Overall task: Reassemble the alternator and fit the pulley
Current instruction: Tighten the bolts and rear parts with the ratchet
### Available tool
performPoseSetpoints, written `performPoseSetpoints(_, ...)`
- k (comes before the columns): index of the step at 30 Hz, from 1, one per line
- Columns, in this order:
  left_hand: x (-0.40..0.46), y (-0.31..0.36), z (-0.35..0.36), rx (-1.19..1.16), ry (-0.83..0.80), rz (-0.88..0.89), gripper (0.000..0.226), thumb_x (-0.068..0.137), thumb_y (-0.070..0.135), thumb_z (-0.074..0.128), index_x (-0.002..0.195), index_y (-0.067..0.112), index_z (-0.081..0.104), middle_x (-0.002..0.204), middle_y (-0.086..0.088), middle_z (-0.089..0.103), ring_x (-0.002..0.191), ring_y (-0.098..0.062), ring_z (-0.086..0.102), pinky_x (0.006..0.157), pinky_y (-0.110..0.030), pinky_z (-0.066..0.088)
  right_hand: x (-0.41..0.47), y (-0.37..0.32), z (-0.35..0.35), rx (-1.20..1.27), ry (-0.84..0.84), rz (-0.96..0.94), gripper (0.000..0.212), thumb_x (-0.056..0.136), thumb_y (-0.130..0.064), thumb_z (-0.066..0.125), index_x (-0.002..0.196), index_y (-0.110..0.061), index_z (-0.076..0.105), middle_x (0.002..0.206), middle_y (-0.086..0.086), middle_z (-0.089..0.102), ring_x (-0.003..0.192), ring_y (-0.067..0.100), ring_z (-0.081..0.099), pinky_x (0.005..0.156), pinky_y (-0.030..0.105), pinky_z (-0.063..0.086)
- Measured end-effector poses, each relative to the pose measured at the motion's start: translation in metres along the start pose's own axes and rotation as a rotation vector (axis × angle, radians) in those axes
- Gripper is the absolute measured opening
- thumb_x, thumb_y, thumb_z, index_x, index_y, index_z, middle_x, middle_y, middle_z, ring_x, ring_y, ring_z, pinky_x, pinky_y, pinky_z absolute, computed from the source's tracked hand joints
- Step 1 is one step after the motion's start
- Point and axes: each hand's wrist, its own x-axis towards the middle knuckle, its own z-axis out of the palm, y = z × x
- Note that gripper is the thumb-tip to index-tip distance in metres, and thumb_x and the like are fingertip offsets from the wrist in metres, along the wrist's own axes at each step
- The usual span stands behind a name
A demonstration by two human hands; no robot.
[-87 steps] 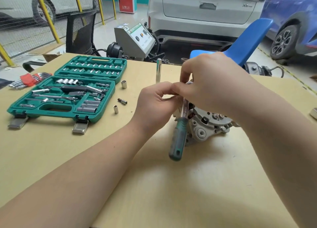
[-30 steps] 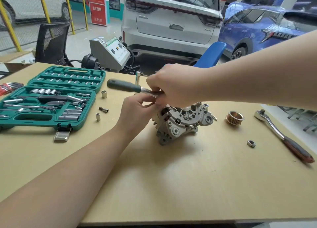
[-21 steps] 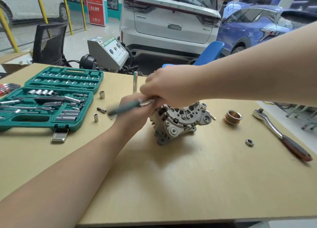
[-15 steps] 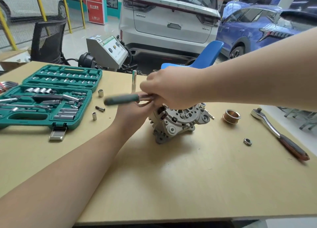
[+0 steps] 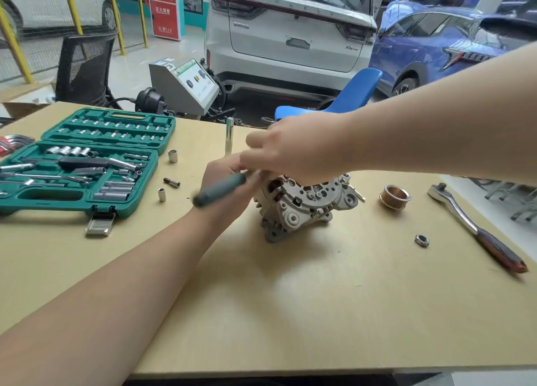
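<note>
The grey alternator [image 5: 305,208] stands on the wooden table [image 5: 290,298], its rear housing towards me. My right hand [image 5: 293,150] reaches over its top and grips the head end of a small green-handled ratchet [image 5: 220,188], whose blurred handle points left and down. My left hand [image 5: 222,167] sits just behind that handle at the alternator's left side, fingers curled in at the ratchet's head; the fingertips are hidden under my right hand. The copper-coloured pulley [image 5: 394,196] and a loose nut [image 5: 422,240] lie to the right, apart from the alternator.
An open green socket case [image 5: 78,164] lies at the left, with loose sockets [image 5: 173,155] and a bit [image 5: 171,182] beside it. A tall socket [image 5: 229,135] stands upright behind my hands. A big ratchet [image 5: 476,228] lies at the right edge. Cars and chairs stand beyond.
The ratchet handle swings back and forth at the alternator's top; from pointing left and level it has now dropped to point down and left. Both hands stay at the alternator.
</note>
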Motion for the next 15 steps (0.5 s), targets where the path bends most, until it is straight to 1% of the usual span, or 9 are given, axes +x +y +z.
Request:
performPoseSetpoints(3, 0.0, -0.002, 0.003, -0.017, 0.037, -0.001, 0.04, 0.09, 0.011, 0.085, 0.076, 0.049, 0.08, 0.079, 0.026, 0.076, 0.072, 0.012, 0.063, 0.068, -0.003, 0.044, 0.015, -0.005, -0.003, 0.466, -0.008, 0.476, 0.016, 0.097, -0.021, 0.061, 0.099, -0.022, 0.045, 0.091, 0.0, 0.055, 0.073, 0.023, 0.056, 0.054, 0.036, 0.042)
performPoseSetpoints(4, 0.0, -0.002, 0.003, -0.017, 0.042, 0.001, 0.035, 0.09, 0.01, 0.086, 0.084, 0.044, 0.082, 0.082, 0.024, 0.078, 0.075, 0.012, 0.066, 0.071, -0.003, 0.045, 0.019, -0.004, -0.006, 0.549, -0.011, 0.565, 0.012, 0.098, -0.023, 0.062, 0.099, -0.021, 0.05, 0.087, -0.001, 0.057, 0.07, 0.021, 0.057, 0.051, 0.032, 0.039)
performPoseSetpoints(6, 0.0, 0.002, 0.004, -0.024, 0.042, 0.012, 0.023, 0.09, 0.007, 0.085, 0.096, 0.029, 0.084, 0.085, 0.021, 0.08, 0.079, 0.01, 0.069, 0.075, -0.004, 0.047, 0.022, -0.001, -0.011, 0.632, -0.031, 0.63, 0.008, 0.098, -0.023, 0.063, 0.099, -0.016, 0.059, 0.084, -0.002, 0.062, 0.072, 0.021, 0.061, 0.051, 0.029, 0.042)
performPoseSetpoints(8, 0.0, 0.003, 0.005, 0.004, 0.05, 0.011, 0.024, 0.091, 0.005, 0.083, 0.093, 0.028, 0.083, 0.084, 0.022, 0.079, 0.078, 0.01, 0.068, 0.074, -0.004, 0.046, 0.019, 0.001, -0.01, 0.619, -0.044, 0.567, 0.007, 0.098, -0.019, 0.062, 0.103, -0.016, 0.058, 0.091, 0.002, 0.065, 0.073, 0.023, 0.064, 0.053, 0.03, 0.046)
performPoseSetpoints(9, 0.001, 0.002, 0.004, 0.023, 0.053, 0.003, 0.028, 0.092, 0.003, 0.082, 0.086, 0.031, 0.081, 0.079, 0.024, 0.077, 0.073, 0.01, 0.066, 0.07, -0.005, 0.045, 0.014, -0.002, -0.01, 0.509, -0.048, 0.457, 0.011, 0.098, -0.018, 0.061, 0.107, -0.018, 0.055, 0.095, 0.002, 0.062, 0.075, 0.025, 0.063, 0.055, 0.032, 0.045)
performPoseSetpoints(12, 0.001, -0.001, -0.002, 0.022, 0.014, -0.002, 0.032, 0.09, 0.006, 0.077, 0.072, 0.032, 0.077, 0.067, 0.016, 0.067, 0.063, 0.002, 0.052, 0.06, -0.018, 0.042, 0.002, -0.001, -0.004, -0.002, -0.018, -0.064, 0.038, 0.093, -0.005, 0.052, 0.128, -0.02, 0.046, 0.104, 0.003, 0.043, 0.083, 0.031, 0.054, 0.069, 0.043, 0.051)
performPoseSetpoints(13, 0.001, -0.001, -0.003, 0.027, -0.001, 0.018, 0.029, 0.088, 0.011, 0.075, 0.072, 0.035, 0.077, 0.066, 0.014, 0.068, 0.065, 0.0, 0.052, 0.06, -0.019, 0.043, 0.0, 0.001, 0.0, -0.088, 0.004, -0.15, 0.04, 0.093, -0.003, 0.05, 0.13, -0.017, 0.045, 0.106, 0.005, 0.042, 0.083, 0.033, 0.053, 0.071, 0.046, 0.053)
performPoseSetpoints(14, 0.0, 0.0, -0.003, 0.017, -0.009, 0.025, 0.024, 0.088, 0.018, 0.076, 0.074, 0.037, 0.078, 0.069, 0.012, 0.071, 0.067, 0.0, 0.055, 0.062, -0.018, 0.045, 0.0, 0.002, 0.003, -0.093, 0.018, -0.148, 0.038, 0.094, -0.004, 0.05, 0.129, -0.016, 0.045, 0.106, 0.005, 0.041, 0.082, 0.032, 0.053, 0.072, 0.046, 0.053)
performPoseSetpoints(15, 0.0, 0.0, -0.002, -0.008, -0.011, 0.022, 0.016, 0.088, 0.023, 0.078, 0.078, 0.035, 0.08, 0.074, 0.01, 0.075, 0.071, -0.001, 0.059, 0.066, -0.018, 0.047, -0.002, 0.001, 0.003, 0.009, 0.03, -0.052, 0.032, 0.097, -0.008, 0.052, 0.126, -0.017, 0.045, 0.104, 0.002, 0.04, 0.082, 0.03, 0.052, 0.07, 0.044, 0.05)
